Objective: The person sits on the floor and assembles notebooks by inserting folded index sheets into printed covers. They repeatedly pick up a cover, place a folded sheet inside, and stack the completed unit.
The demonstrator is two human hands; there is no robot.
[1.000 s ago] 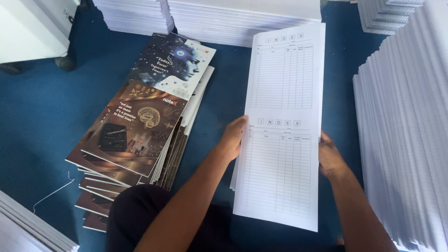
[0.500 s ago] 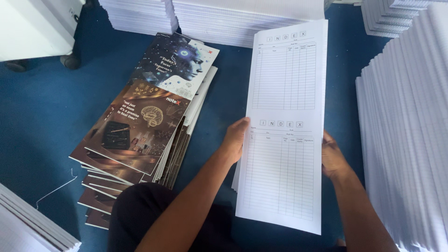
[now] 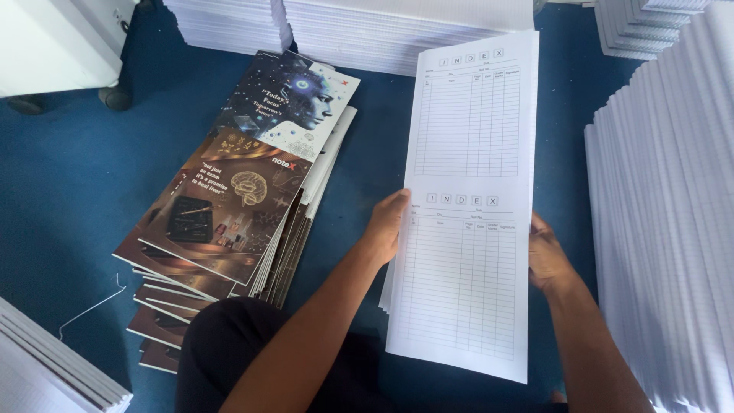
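I hold a tall bundle of white sheets (image 3: pixel 468 138) upright over the blue floor; its top sheet carries two printed tables, one above the other. My left hand (image 3: pixel 388 223) grips the bundle's left edge at mid height. My right hand (image 3: pixel 547 254) clasps the right edge, a little lower. To the left lies a fanned pile of glossy covers (image 3: pixel 229 206), brown ones with a brain picture and a dark blue one with a face on top.
Stacks of white paper stand at the back (image 3: pixel 367 30), along the right side (image 3: pixel 665 222) and at the bottom left corner (image 3: pixel 46 367). A white cabinet on a castor (image 3: pixel 61 46) stands at the top left. A loose thread (image 3: pixel 92 306) lies on the blue floor (image 3: pixel 69 191).
The bundle has shifted slightly right and up in view; both hands keep the same grip on its edges.
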